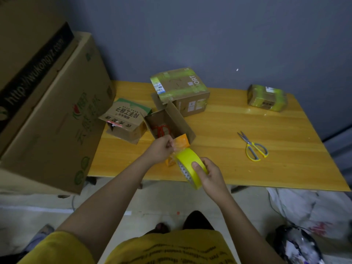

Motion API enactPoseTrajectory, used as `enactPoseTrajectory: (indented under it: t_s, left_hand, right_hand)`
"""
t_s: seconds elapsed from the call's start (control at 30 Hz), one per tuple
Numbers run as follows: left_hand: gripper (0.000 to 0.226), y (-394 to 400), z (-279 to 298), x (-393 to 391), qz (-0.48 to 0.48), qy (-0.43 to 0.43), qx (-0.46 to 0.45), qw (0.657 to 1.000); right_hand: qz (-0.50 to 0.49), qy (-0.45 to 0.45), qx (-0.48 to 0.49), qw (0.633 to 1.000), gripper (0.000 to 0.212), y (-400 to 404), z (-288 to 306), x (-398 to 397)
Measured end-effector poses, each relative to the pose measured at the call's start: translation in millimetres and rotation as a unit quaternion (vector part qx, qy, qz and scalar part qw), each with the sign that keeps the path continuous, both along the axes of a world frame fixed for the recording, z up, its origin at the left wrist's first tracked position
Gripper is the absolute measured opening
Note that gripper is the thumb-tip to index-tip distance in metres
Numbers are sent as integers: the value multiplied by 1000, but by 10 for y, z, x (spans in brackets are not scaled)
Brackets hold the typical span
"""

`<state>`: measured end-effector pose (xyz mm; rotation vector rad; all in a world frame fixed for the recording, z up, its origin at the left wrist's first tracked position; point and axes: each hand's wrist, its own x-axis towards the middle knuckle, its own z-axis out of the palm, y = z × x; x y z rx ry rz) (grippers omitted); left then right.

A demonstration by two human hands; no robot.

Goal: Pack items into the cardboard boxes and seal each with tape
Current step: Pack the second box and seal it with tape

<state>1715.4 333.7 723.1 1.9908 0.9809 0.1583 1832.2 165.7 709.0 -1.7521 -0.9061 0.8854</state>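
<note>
Both hands work above the near edge of the yellow wooden table point(219, 149). Right hand point(210, 175) grips the roll of yellow-green tape point(187, 166), thumb pressed on its outer face and fingers curled behind it. Left hand point(161, 149) pinches the free end of the tape point(180, 142), a short translucent strip drawn up from the roll. Just beyond the hands stands a small open cardboard box point(171, 123), flaps raised, with a red item point(162, 130) inside; its exact kind cannot be told. Left of it, near the table's left edge, a printed carton point(124, 119) lies on its side. Toward the far edge sits a taped box point(181, 90), already sealed with green-yellow tape, and a second taped parcel point(266, 98) rests at the far right corner. Yellow-handled scissors point(253, 147) lie apart, right of centre. A large carton point(53, 115) stands off the table's left side.

Judged stage: tape is being started for the open box, whose flaps are not yet folded down.

Risks: the short free end may fold back and stick to itself or to the fingers if tension slackens; applying tape before the flaps are closed would leave a poor seal; the scissors lie out of easy reach, so cutting needs one hand freed, which could let the strip snap back onto the roll.
</note>
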Motion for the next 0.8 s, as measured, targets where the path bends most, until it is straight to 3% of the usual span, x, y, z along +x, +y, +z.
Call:
enactPoseTrajectory:
  t_s: [0.13, 0.37, 0.8]
  left_hand:
    - [7, 128, 128, -6, 22, -3, 45, 999]
    - [7, 267, 30, 138, -40, 72, 29, 996]
    - [12, 384, -167, 336, -2, 75, 46, 996]
  right_hand:
    - [-27, -23, -44, 998, 24, 106, -34, -55]
    - [-72, -49, -96, 992, 33, 209, -174, -82]
    - [-93, -65, -81, 990, 25, 374, -387, 23]
